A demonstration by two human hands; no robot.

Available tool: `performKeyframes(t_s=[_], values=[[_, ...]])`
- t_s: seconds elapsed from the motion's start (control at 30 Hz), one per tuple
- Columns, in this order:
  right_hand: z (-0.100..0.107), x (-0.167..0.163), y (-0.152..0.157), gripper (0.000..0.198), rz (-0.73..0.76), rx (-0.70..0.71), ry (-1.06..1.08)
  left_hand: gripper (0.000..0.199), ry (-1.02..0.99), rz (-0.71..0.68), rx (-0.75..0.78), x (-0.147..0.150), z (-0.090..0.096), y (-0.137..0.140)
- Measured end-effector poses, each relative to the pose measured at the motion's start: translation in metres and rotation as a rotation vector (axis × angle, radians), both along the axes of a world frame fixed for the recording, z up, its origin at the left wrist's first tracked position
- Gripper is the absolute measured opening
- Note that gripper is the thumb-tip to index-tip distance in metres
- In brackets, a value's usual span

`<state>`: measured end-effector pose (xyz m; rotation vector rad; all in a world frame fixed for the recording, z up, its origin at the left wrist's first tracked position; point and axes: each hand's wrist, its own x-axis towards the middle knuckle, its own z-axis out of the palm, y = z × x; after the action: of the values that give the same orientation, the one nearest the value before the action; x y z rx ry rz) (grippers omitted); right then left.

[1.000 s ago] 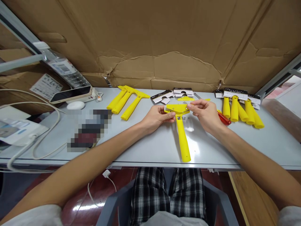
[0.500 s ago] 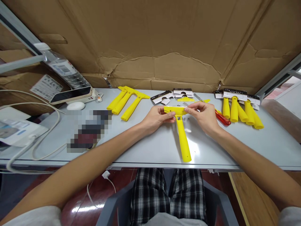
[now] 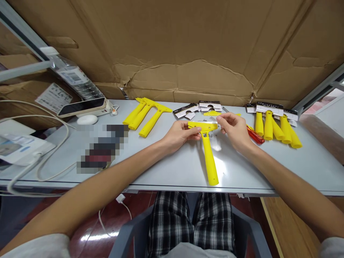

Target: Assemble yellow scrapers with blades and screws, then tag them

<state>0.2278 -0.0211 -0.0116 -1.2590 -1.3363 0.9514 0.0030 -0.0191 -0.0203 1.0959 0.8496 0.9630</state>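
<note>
Left hand (image 3: 177,137) pinches the yellow scraper (image 3: 209,157).
Right hand (image 3: 236,131), fingertips close together, is beside the scraper's head (image 3: 205,126); I cannot tell if it holds something.

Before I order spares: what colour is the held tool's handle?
The handle is yellow, clearest in head view.

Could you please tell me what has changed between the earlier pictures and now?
The bare right hand has let go of the right end of the yellow T-shaped plastic scraper and shifted slightly rightward; whether its fingertips hold anything is unclear. The bare left hand still grips the scraper's left end, and the loose yellow T-shaped handles on the grey table stayed put.
</note>
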Motion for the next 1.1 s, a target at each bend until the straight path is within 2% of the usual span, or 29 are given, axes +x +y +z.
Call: performKeyframes(t_s=[0.17, 0.3, 0.6, 0.8, 1.1], values=[[0.002, 0.002, 0.000, 0.070, 0.234, -0.234, -0.011, 0.034, -0.015, -0.016, 0.012, 0.000, -0.002, 0.000], [-0.001, 0.004, 0.000, 0.070, 0.337, -0.292, 0.000, 0.035, -0.021, -0.045, 0.030, 0.000, -0.001, 0.000], [-0.001, 0.004, 0.000, 0.072, 0.338, -0.344, 0.083, 0.033, -0.013, -0.060, 0.011, 0.000, -0.002, -0.001], [0.000, 0.003, -0.001, 0.076, 0.327, -0.348, 0.103, 0.016, -0.030, -0.015, -0.091, 0.002, 0.005, -0.001], [-0.001, 0.003, -0.001, 0.070, 0.326, -0.363, 0.118, 0.015, -0.029, 0.028, -0.141, 0.006, 0.011, -0.003]])
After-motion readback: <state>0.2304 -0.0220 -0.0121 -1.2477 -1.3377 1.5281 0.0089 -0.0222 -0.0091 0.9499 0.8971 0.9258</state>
